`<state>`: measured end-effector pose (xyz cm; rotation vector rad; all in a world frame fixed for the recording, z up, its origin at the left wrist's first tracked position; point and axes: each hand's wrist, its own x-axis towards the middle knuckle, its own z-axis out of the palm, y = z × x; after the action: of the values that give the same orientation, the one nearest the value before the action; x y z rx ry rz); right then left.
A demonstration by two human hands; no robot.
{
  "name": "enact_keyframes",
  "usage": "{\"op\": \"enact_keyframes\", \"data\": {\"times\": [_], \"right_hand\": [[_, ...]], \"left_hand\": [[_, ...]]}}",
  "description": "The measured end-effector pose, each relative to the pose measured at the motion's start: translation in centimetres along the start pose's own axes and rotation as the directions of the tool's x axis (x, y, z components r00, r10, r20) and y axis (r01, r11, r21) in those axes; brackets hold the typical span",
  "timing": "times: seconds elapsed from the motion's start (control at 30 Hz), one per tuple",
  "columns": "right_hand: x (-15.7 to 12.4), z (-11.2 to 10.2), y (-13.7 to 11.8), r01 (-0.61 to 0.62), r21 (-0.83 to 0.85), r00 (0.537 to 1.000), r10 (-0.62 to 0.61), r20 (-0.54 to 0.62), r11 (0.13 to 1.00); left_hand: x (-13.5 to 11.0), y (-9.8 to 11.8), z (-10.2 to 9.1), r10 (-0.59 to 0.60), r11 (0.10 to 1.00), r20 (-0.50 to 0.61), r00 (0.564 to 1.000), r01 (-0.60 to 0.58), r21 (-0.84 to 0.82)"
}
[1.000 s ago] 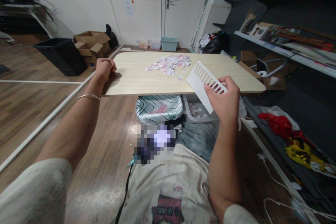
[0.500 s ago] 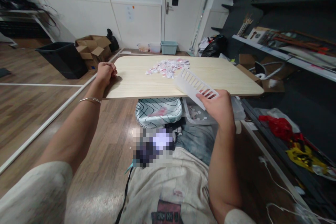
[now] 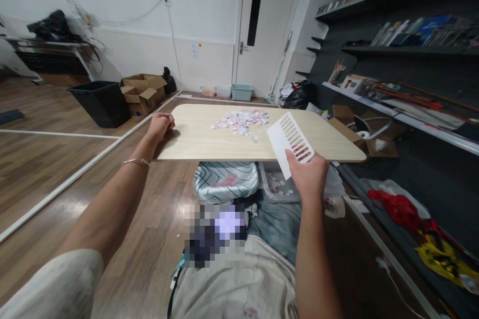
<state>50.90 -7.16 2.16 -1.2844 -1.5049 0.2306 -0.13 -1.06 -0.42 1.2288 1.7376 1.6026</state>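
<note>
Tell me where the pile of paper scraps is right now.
In the head view, the pile of paper scraps lies on the far middle of the wooden table, left of the slotted white card held by the right hand.

The slotted white panel (image 3: 290, 143) stands more upright now in the right hand (image 3: 307, 175); half a second ago it lay tipped low and flat over the worktop (image 3: 194, 137) edge. The hand sits lower on the panel, at its near corner. The head camera has lifted, showing more wall and shelves.
</note>
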Motion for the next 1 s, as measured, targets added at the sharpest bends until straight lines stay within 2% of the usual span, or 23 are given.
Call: {"op": "enact_keyframes", "data": {"times": [0.1,0.2,0.3,0.53,0.8,1.0], "right_hand": [[0.2,0.3,0.5,-0.009,0.016,0.996,0.011,-0.093,1.000],[0.2,0.8,0.8,0.003,0.056,0.991,0.004,-0.132,0.998],[0.1,1.3,0.7,0.043,0.092,0.987,-0.028,-0.158,0.995],[-0.2,2.1,0.3,0.040,0.155,0.999,-0.034,-0.042,0.987],[-0.2,1.4,0.3,-0.013,0.141,0.997,0.003,0.074,0.990],[-0.2,1.1,-0.3,0.037,0.139,0.998,-0.042,0.036,0.990]], "left_hand": [[0.0,0.1,-0.1,-0.033,0.999,-0.024,0.999,0.032,-0.017],[-0.1,0.1,-0.1,-0.070,0.997,-0.027,0.997,0.069,-0.032],[-0.2,0.1,0.0,-0.052,0.996,-0.040,0.998,0.049,-0.079],[-0.1,-0.3,0.0,-0.030,0.995,-0.040,0.999,0.026,-0.097],[0.1,-0.4,-0.3,-0.010,0.999,-0.008,1.000,0.010,-0.049],[0.2,-0.7,-0.3,0.011,1.000,-0.011,1.000,-0.011,-0.009]]}}
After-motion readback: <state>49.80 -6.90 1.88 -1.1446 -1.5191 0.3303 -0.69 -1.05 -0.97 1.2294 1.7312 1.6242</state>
